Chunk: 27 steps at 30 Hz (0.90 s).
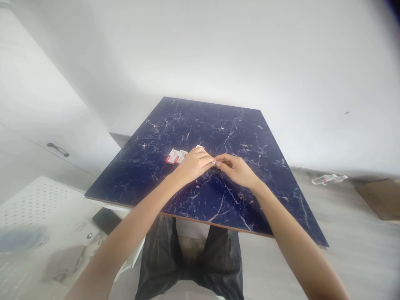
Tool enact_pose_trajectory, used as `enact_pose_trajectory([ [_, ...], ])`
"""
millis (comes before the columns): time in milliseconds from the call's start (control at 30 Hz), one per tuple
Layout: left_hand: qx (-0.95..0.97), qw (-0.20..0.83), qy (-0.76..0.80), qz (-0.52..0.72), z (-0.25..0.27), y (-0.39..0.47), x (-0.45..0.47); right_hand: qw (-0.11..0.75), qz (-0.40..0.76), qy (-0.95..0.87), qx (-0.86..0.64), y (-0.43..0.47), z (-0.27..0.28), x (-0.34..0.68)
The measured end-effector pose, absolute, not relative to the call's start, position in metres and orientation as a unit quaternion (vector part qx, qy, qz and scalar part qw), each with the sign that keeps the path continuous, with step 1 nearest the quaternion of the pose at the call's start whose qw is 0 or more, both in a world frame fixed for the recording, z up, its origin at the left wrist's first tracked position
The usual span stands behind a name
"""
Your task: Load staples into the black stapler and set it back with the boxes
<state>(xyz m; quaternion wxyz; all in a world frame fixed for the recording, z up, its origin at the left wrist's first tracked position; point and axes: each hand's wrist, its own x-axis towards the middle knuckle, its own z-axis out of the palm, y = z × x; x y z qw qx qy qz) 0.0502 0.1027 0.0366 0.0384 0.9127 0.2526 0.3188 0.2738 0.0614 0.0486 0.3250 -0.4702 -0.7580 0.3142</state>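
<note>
Two small red-and-white flat packs (172,156) lie side by side on the dark blue marbled tabletop (193,121), just left of my left hand (197,162). My left hand is closed, its fingers bent to the right. Past its knuckles shows the edge of another red-and-white piece (200,146); most of it is hidden. My right hand (235,167) meets the left fingertips, thumb and fingers pinched together. Between the two hands a small white item (214,162) peeks out, mostly covered by fingers, and its kind cannot be made out.
A white wall stands behind the table. At left are a white cabinet with a dark handle (58,149) and a white perforated surface (34,204) bearing a dark flat object (106,221). On the floor at right lie clear plastic packaging (329,179) and a cardboard box (381,198).
</note>
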Motion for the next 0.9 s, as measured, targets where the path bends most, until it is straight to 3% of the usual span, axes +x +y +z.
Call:
enact_pose_trajectory([
  [333,0.896,0.020,0.296,0.329,0.031,0.100,0.047,0.302,0.066,-0.813,-0.493,0.069,0.039,0.282],
  [567,0.841,-0.006,0.376,0.389,0.031,0.113,0.009,0.264,0.077,-0.823,-0.497,0.084,0.016,0.297],
  [900,0.834,0.026,0.401,0.378,0.019,0.120,-0.004,0.279,0.118,-0.811,-0.501,0.085,0.008,0.300],
])
